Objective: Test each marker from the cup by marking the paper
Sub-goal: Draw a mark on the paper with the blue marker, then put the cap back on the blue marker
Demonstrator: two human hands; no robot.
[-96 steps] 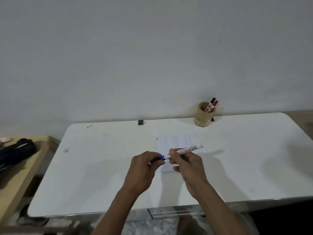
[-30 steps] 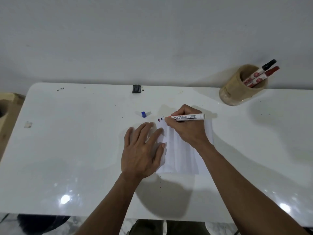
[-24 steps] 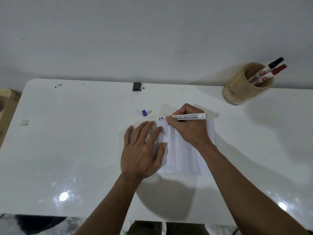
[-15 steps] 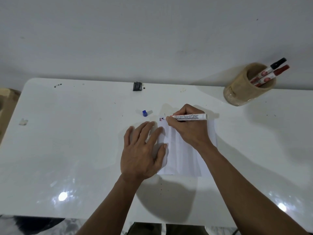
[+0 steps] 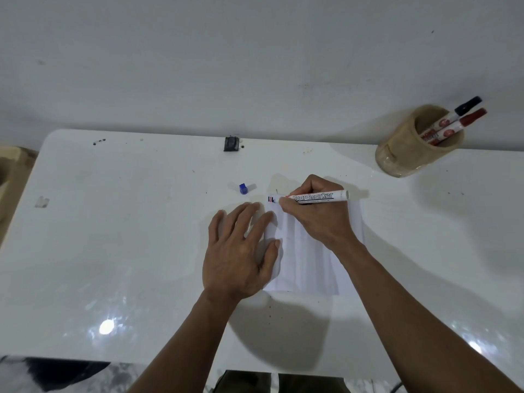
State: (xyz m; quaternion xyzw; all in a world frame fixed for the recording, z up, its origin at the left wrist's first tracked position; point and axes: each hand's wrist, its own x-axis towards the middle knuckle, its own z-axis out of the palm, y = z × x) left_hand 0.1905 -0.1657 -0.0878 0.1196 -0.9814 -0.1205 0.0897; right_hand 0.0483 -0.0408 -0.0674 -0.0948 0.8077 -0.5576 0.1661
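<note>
A folded white paper (image 5: 306,268) lies on the white table (image 5: 127,251). My right hand (image 5: 317,214) grips a white board marker (image 5: 317,196), its tip touching the paper's top left corner beside short dark, red and blue marks (image 5: 271,199). My left hand (image 5: 241,251) lies flat, fingers spread, pressing the paper's left edge. The marker's blue cap (image 5: 243,188) lies on the table left of the paper. A tan cup (image 5: 408,148) at the back right holds a black-capped marker (image 5: 465,106) and a red-capped marker (image 5: 470,118).
A small black object (image 5: 231,143) sits at the table's far edge by the white wall. A scrap of tape (image 5: 42,201) is stuck near the left edge. A wooden surface (image 5: 11,171) shows beyond the table's left end.
Earlier both hands held the marker above the table with the cap on; now the cap lies on the table. Over the last second the marker tip has added a blue mark.
</note>
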